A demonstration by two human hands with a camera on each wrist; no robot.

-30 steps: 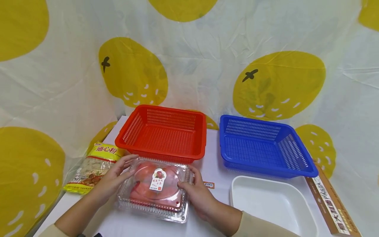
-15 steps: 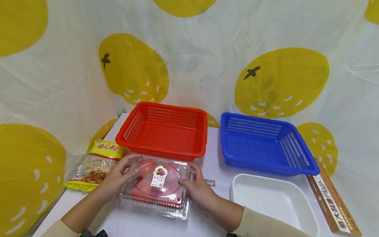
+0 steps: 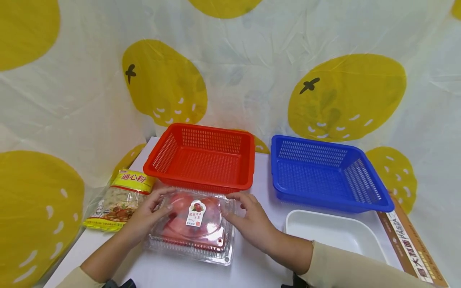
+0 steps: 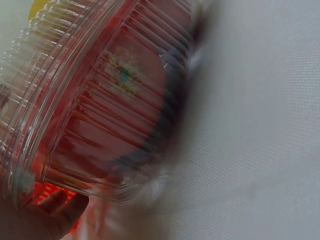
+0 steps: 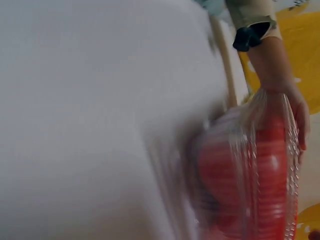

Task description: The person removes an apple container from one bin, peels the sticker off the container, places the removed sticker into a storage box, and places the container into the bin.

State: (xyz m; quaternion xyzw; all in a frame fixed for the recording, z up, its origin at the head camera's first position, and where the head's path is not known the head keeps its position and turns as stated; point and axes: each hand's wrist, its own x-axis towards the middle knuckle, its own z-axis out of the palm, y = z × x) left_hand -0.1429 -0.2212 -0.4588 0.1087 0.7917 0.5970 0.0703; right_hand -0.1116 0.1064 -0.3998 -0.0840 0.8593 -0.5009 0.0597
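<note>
A clear plastic clamshell box of red fruit (image 3: pixel 194 236), with a white label on its lid, lies on the white-covered table. My left hand (image 3: pixel 148 216) grips its far left corner, thumb on the lid and fingers at the back edge; in the left wrist view the ribbed box side (image 4: pixel 115 100) fills the upper left. At the far right corner, my right hand (image 3: pixel 253 222) has loosely bent fingers spread from the thumb, overlapping the rim in the head view. From the right wrist camera the box (image 5: pixel 270 170) is blurred.
Just behind the box is a red basket (image 3: pixel 198 186), with a blue basket (image 3: pixel 324 203) to its right. A yellow-topped macaroni bag (image 3: pixel 120 202) lies at the left. A white tray (image 3: pixel 333 236) and a long pasta box (image 3: pixel 410 244) are on the right.
My right hand has loosened from the box's right side and shifted to the right and up. The left hand keeps its place. A small orange label by the box is now hidden.
</note>
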